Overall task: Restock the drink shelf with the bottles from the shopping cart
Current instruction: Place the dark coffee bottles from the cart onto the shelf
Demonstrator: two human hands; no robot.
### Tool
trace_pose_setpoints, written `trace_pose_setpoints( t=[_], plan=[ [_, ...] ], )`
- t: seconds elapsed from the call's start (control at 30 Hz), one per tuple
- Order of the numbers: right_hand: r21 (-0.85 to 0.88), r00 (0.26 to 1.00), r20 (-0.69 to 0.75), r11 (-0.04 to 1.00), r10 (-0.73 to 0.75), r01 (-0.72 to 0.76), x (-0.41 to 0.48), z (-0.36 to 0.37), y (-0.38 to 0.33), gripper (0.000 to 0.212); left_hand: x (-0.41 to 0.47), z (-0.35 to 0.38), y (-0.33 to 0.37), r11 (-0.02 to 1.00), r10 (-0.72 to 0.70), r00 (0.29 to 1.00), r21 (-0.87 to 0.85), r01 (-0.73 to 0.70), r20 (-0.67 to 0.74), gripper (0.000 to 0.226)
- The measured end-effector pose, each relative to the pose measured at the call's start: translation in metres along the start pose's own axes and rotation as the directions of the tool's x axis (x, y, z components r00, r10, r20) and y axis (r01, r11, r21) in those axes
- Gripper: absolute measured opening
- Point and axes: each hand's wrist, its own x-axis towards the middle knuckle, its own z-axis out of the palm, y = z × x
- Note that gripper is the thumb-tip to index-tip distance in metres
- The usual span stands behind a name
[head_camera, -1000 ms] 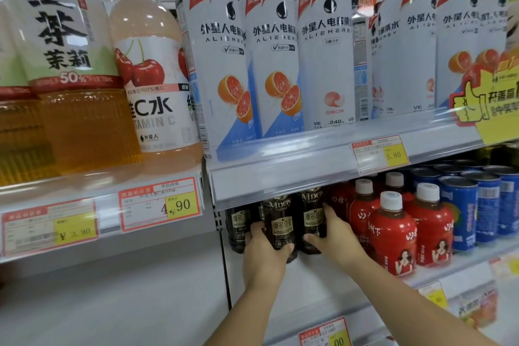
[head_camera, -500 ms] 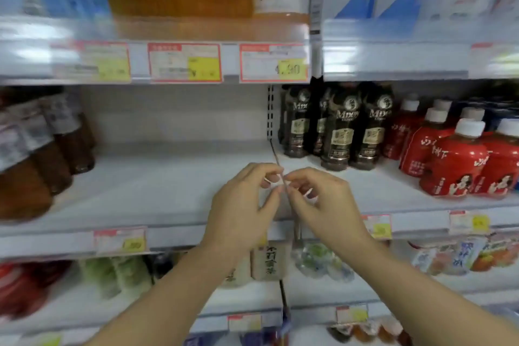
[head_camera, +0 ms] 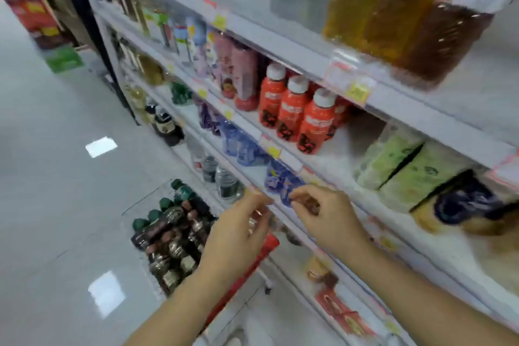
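Bottles (head_camera: 171,236) in cart (head_camera: 252,267) | left hand (head_camera: 238,233) loose, empty | right hand (head_camera: 328,216) curled, I can't tell contents | risk: hasty grab topples packed bottles

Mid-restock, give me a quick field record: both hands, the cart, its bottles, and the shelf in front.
left hand: fingers relaxed, holds nothing, above the cart handle
right hand: fingers curled at the shelf edge; too blurred to tell if it holds anything
shopping cart: on the floor, below and left of the hands
dark bottles: many, packed in the cart, not yet shelved
shelf: bare gap beside the red bottles
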Motion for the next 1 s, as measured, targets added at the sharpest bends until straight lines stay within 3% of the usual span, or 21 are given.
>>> trace_pose_setpoints(
  t=[0.1, 0.2, 0.4, 0.57, 0.67, 0.8, 0.9, 1.0],
  plan=[
    [-0.011, 0.976, 0.21, 0.999, 0.053, -0.052, 0.032, 0.083, 0.0, 0.017, -0.019, -0.026, -0.08, 0.967, -0.247, 0.968, 0.062, 0.249, -0.035, 0.022],
    [-0.021, 0.917, 0.386, 0.994, 0.103, -0.103, 0.054, 0.156, 0.009, 0.022, -0.038, -0.039, -0.15, 0.879, -0.472, 0.881, 0.062, 0.472, -0.024, 0.022],
    [-0.134, 0.735, 0.619, 0.959, 0.277, -0.248, 0.088, 0.272, 0.034, 0.039, -0.06, -0.033, -0.266, 0.707, -0.699, 0.712, 0.081, 0.702, -0.073, 0.027],
    [-0.254, 0.675, 0.642, 0.932, 0.364, -0.26, 0.102, 0.344, 0.06, 0.065, -0.061, -0.021, -0.333, 0.686, -0.71, 0.691, 0.091, 0.722, -0.137, 0.033],
    [-0.31, 0.666, 0.623, 0.911, 0.411, -0.272, 0.103, 0.375, 0.079, 0.075, -0.048, -0.02, -0.364, 0.721, -0.655, 0.731, 0.128, 0.681, -0.192, 0.037],
    [-0.323, 0.666, 0.58, 0.883, 0.469, -0.34, 0.104, 0.399, 0.093, 0.073, -0.019, -0.026, -0.401, 0.752, -0.569, 0.784, 0.229, 0.618, -0.249, 0.048],
    [-0.285, 0.678, 0.578, 0.89, 0.455, -0.355, 0.104, 0.402, 0.101, 0.066, 0.006, -0.03, -0.425, 0.735, -0.558, 0.813, 0.357, 0.577, -0.166, 0.058],
    [-0.264, 0.696, 0.574, 0.902, 0.432, -0.342, 0.105, 0.399, 0.108, 0.055, 0.024, -0.032, -0.437, 0.682, -0.632, 0.775, 0.458, 0.57, -0.022, 0.066]
  ],
)
